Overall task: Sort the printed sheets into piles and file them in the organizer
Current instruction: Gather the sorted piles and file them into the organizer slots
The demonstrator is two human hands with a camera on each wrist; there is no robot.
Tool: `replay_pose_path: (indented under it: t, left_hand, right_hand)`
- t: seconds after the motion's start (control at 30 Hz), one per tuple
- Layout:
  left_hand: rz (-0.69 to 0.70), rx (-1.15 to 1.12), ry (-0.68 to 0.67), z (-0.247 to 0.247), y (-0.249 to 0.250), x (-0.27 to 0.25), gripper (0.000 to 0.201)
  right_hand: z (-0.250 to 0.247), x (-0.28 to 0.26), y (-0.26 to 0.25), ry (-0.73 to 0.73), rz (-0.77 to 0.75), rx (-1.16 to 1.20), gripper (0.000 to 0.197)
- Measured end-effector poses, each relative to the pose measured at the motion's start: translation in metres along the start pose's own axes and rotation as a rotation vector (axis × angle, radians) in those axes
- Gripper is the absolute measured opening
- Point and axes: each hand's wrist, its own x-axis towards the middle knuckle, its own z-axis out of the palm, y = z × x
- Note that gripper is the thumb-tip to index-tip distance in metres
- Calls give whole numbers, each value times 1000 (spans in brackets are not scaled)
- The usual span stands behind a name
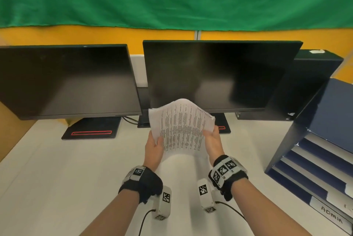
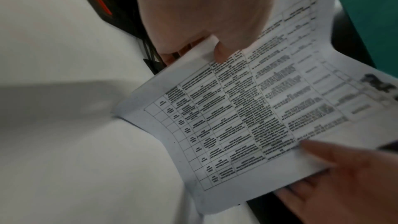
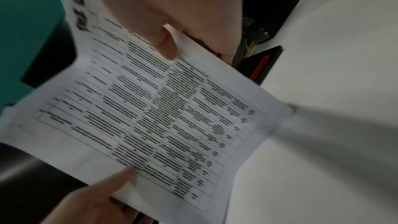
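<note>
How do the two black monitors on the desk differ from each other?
The left monitor sits farther left and angled inward; the right monitor faces the person more squarely. The held stack of printed sheets covers part of the right monitor's lower edge, none of the left's. Both are dark, on red-trimmed bases.

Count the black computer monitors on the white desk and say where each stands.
2. One black monitor stands at the left of the white desk; the other black monitor stands at the centre, behind the stack of printed sheets held in both hands.
</note>
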Motion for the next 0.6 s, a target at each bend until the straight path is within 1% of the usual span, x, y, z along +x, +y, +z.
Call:
replay_pose_path:
  t: [0.07,0.13,0.2,0.27,0.33,0.43,0.6]
  left_hand:
    - [-50,-91,-30,1,-1,6,28]
    - [-72,-141,-22,2,-2,10,26]
    - [-56,-120,-13,8,-3,10,29]
    - [5,-37,-15,17,2,5,31]
    - [80,53,-49,32,13,-7,31]
    - [153,132,-166,67,28,-30,28]
    - [281,267,-449,130,27,-74,22]
  right_hand:
    - [-1,1,6,-19,22,-42,25]
    - [-4,-1,11,-22,36,-27,31]
    - [-10,-4,10,-4,34,-4,34]
    - [-20,-10,7,41,7,25,36]
    - [-39,-16,10,136,-16,55,37]
    - [-81,-28,22,338,-18,84,41]
    - [-167,-75,39,645,-59,43,17]
